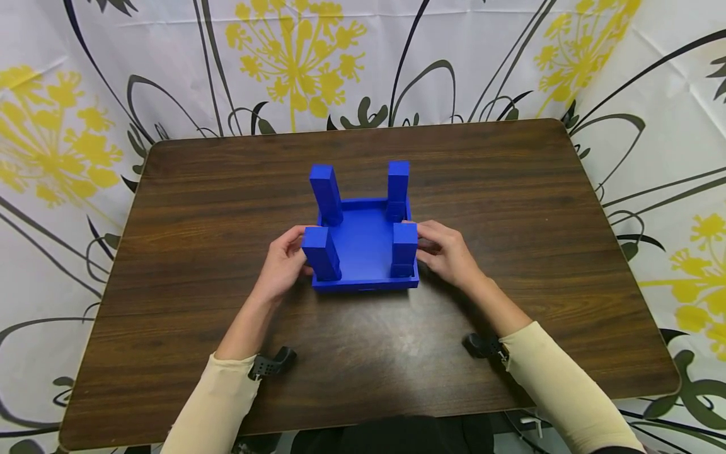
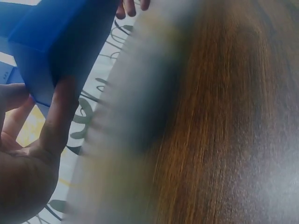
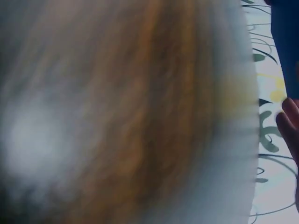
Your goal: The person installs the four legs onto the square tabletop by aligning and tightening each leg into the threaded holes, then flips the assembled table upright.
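A blue square tabletop-like piece with a raised rim lies level near the middle of the table, several thick square legs pointing up from its corners. It resembles a small table turned upside down. My left hand grips its left side, partly behind the near left leg; in the left wrist view, thumb and fingers of that hand pinch the blue side. On the opposite side my right hand holds the edge by the near right leg. The right wrist view catches only the fingers beside the blue piece.
The brown wood-grain table extends around the blue piece on all sides. Behind it hangs a white curtain with yellow flowers and grey stems. Black wrist straps sit at both sleeve cuffs.
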Demonstrator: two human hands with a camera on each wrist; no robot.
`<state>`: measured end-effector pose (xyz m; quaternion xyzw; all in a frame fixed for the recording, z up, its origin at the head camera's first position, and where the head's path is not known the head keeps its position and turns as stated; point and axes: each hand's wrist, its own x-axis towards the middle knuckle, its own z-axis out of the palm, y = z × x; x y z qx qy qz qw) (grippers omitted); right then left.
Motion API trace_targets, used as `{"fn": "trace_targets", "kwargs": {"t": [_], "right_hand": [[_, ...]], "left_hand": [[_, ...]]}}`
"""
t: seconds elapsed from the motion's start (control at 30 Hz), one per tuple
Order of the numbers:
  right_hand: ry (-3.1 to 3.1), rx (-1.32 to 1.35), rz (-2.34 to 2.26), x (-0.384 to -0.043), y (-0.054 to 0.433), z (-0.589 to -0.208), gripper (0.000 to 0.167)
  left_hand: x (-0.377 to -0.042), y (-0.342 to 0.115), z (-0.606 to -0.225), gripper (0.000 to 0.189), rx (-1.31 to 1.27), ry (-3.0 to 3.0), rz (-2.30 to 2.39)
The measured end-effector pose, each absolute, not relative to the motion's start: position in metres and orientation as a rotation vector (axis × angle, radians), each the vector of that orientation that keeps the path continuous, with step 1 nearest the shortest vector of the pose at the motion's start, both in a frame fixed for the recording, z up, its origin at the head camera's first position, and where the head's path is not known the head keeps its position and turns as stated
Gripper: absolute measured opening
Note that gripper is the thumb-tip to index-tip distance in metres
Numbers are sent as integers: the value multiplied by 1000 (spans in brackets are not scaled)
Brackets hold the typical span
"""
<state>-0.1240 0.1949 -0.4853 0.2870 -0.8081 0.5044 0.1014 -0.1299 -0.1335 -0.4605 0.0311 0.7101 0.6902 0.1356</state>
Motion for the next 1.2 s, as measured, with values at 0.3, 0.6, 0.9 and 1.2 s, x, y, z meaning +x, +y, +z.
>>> {"fn": "trace_targets", "kwargs": {"t": [0.3,0.6,0.9,1.2], "right_hand": [[-2341,949,915,-125,202,-483,48],[-2262,1031,895,-125,203,-471,49],[-2222,1042,903,-124,205,-458,47],[-2200,1036,926,-125,207,-450,33]], "left_hand": [[-128,-136,-460,24,126,2053,2048],[-127,-135,-467,46,565,2175,2192],[-119,-129,-450,37,700,2257,2247],[-114,-124,-423,30,984,2621,2051]]}}
